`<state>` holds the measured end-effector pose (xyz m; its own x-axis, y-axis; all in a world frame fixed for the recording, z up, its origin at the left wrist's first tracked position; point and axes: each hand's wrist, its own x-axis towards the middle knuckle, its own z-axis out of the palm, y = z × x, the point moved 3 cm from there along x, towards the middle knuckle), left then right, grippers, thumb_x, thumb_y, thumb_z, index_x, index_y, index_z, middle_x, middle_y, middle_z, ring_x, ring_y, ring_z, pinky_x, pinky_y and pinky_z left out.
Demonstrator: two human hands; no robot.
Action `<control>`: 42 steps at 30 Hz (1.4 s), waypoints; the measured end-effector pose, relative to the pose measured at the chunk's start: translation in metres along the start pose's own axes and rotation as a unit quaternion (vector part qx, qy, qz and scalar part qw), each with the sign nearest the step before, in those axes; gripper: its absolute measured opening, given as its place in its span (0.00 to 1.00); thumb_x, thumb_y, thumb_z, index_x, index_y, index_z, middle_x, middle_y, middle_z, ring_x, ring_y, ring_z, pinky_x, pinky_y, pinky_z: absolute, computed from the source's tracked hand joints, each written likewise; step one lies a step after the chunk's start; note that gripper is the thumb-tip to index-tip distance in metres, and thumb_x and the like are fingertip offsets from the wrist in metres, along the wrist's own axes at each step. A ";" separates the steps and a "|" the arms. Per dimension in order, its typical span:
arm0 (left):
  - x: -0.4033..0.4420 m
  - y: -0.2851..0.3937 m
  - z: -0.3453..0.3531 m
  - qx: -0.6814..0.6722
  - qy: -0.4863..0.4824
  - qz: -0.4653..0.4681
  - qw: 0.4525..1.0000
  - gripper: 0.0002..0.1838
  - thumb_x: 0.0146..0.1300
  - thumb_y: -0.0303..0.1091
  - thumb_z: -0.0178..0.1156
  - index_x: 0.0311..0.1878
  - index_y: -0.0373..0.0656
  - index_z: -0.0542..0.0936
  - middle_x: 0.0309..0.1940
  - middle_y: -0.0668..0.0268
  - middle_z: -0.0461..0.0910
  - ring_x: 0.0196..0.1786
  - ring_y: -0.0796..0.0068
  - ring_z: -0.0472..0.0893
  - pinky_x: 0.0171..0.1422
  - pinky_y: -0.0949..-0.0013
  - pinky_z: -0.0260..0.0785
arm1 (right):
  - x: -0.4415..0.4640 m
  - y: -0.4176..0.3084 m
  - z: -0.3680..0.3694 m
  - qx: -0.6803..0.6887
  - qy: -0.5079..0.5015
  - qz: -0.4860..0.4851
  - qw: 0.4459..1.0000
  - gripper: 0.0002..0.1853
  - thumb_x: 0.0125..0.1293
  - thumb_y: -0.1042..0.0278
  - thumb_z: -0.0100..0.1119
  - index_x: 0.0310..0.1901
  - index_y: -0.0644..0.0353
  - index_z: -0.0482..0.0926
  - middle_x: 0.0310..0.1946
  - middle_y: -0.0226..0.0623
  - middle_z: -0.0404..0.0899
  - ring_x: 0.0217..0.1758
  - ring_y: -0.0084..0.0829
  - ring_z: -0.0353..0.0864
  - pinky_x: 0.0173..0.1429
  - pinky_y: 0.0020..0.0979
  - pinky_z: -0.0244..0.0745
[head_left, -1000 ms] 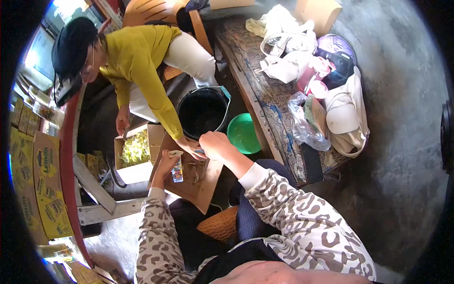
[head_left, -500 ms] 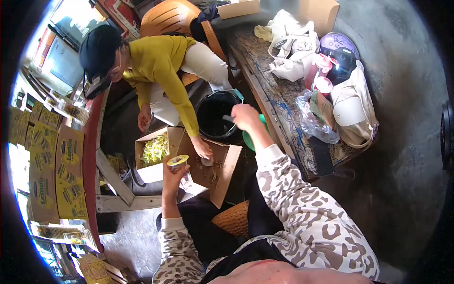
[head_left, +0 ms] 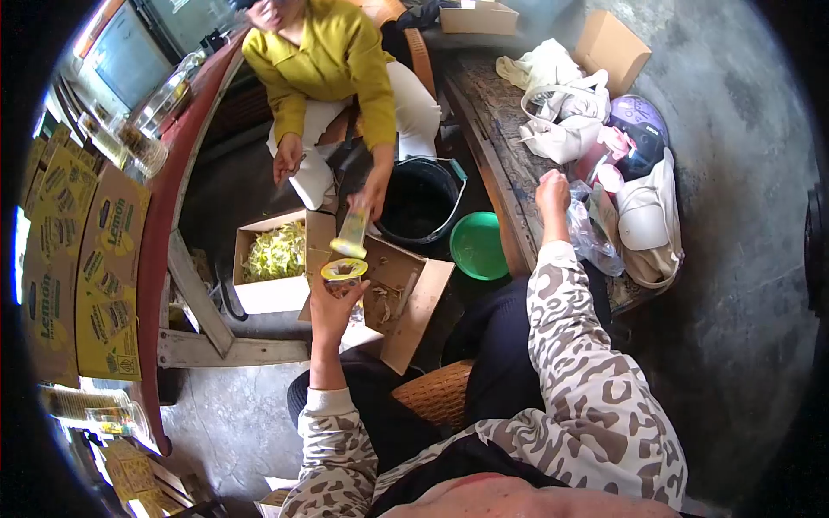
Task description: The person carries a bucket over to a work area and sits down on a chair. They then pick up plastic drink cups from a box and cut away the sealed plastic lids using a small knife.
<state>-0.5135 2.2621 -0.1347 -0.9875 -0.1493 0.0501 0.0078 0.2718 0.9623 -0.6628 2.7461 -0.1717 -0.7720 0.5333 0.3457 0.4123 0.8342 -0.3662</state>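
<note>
My left hand (head_left: 335, 309) is wrapped round a clear plastic cup (head_left: 344, 270) with a yellow rim, held upright above an open carton. Over the bench on the right, my right hand (head_left: 553, 192) is closed; what it grips, if anything, is hidden. A plastic bag (head_left: 590, 237) lies just beyond that hand. Opposite me, a person in a mustard top holds another clear cup (head_left: 352, 230) with yellow on it, tilted down close to mine. Below the cups, the open carton (head_left: 423, 315) has brown scraps inside.
Yellow-green shreds fill a cardboard box (head_left: 275, 292) at left. A black bucket (head_left: 420, 203) and a green basin (head_left: 480, 247) stand beyond the carton. Bags, a cap (head_left: 642, 226) and a purple helmet (head_left: 637, 112) lie on the bench (head_left: 488, 108). Lemon cartons (head_left: 108, 276) line the left table.
My right hand has moved right, from near the bucket to over the bench; the grey object seen in it no longer shows. The other person has raised a cup from the carton towards mine.
</note>
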 end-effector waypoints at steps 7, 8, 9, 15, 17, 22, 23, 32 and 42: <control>0.003 -0.001 -0.003 0.054 0.011 -0.015 0.998 0.30 0.51 0.39 0.77 0.53 0.33 0.77 0.48 0.54 0.81 0.49 0.66 0.82 0.54 0.65 0.73 | 0.001 0.011 0.010 -0.093 0.022 0.042 0.995 0.06 0.66 0.73 0.56 0.39 0.54 0.83 0.47 0.39 0.79 0.51 0.43 0.82 0.49 0.44 0.82; 0.002 0.006 -0.003 0.036 0.012 -0.021 0.999 0.30 0.51 0.39 0.77 0.52 0.33 0.77 0.46 0.54 0.81 0.48 0.65 0.82 0.54 0.64 0.73 | 0.006 0.021 0.022 -0.116 0.013 0.052 0.992 0.09 0.71 0.69 0.51 0.42 0.54 0.83 0.49 0.40 0.79 0.54 0.45 0.81 0.53 0.44 0.81; 0.002 0.006 -0.003 0.040 0.015 -0.015 0.999 0.29 0.51 0.39 0.77 0.51 0.33 0.77 0.46 0.55 0.81 0.47 0.65 0.82 0.53 0.64 0.74 | 0.009 0.033 0.036 -0.143 0.025 0.032 0.989 0.11 0.72 0.67 0.48 0.43 0.53 0.83 0.50 0.39 0.79 0.56 0.45 0.80 0.55 0.45 0.79; 0.005 0.016 -0.009 0.043 0.034 0.021 0.998 0.26 0.50 0.38 0.77 0.48 0.35 0.77 0.45 0.56 0.80 0.48 0.64 0.82 0.52 0.63 0.73 | -0.001 0.054 0.056 -0.152 0.024 0.031 0.988 0.14 0.72 0.65 0.46 0.45 0.57 0.84 0.55 0.38 0.79 0.60 0.46 0.77 0.60 0.45 0.76; 0.006 0.017 -0.009 0.039 0.023 -0.001 0.999 0.27 0.50 0.37 0.77 0.49 0.36 0.77 0.46 0.55 0.80 0.49 0.64 0.81 0.54 0.63 0.73 | -0.002 0.039 0.040 -0.149 -0.052 0.094 0.983 0.12 0.68 0.67 0.52 0.40 0.57 0.86 0.48 0.41 0.83 0.56 0.47 0.81 0.57 0.47 0.79; 0.027 0.005 -0.007 -0.001 0.041 0.049 0.998 0.26 0.49 0.34 0.76 0.49 0.36 0.77 0.47 0.56 0.81 0.50 0.61 0.81 0.56 0.63 0.72 | -0.002 0.022 0.032 -0.121 -0.006 0.027 0.992 0.07 0.58 0.72 0.62 0.37 0.57 0.87 0.43 0.46 0.85 0.48 0.50 0.84 0.53 0.45 0.80; 0.031 0.009 -0.006 -0.017 0.039 0.051 0.998 0.25 0.49 0.34 0.76 0.49 0.36 0.77 0.46 0.56 0.81 0.50 0.60 0.81 0.56 0.63 0.72 | -0.001 0.006 0.028 -0.054 -0.013 -0.019 0.998 0.07 0.56 0.72 0.63 0.36 0.58 0.87 0.41 0.47 0.85 0.46 0.50 0.84 0.52 0.44 0.80; 0.015 0.038 -0.004 0.041 -0.016 0.060 0.997 0.28 0.49 0.31 0.75 0.53 0.38 0.74 0.49 0.54 0.81 0.55 0.62 0.81 0.60 0.64 0.72 | -0.118 -0.185 -0.044 0.294 -0.172 -0.301 0.891 0.12 0.58 0.73 0.69 0.44 0.62 0.83 0.40 0.42 0.81 0.38 0.36 0.84 0.44 0.34 0.78; 0.018 0.020 0.026 0.107 -0.034 0.111 0.988 0.26 0.49 0.30 0.71 0.52 0.40 0.73 0.44 0.53 0.78 0.51 0.51 0.79 0.55 0.59 0.71 | -0.205 -0.234 -0.063 0.432 -0.318 -0.347 0.769 0.12 0.63 0.68 0.68 0.46 0.62 0.80 0.41 0.38 0.79 0.38 0.34 0.83 0.41 0.31 0.78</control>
<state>-0.5351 2.2899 -0.1212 -0.9738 -0.0012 0.2274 0.1982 0.4862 0.8511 -0.5710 2.4503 -0.1022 -0.8551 -0.4037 0.3254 -0.4693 0.3356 -0.8168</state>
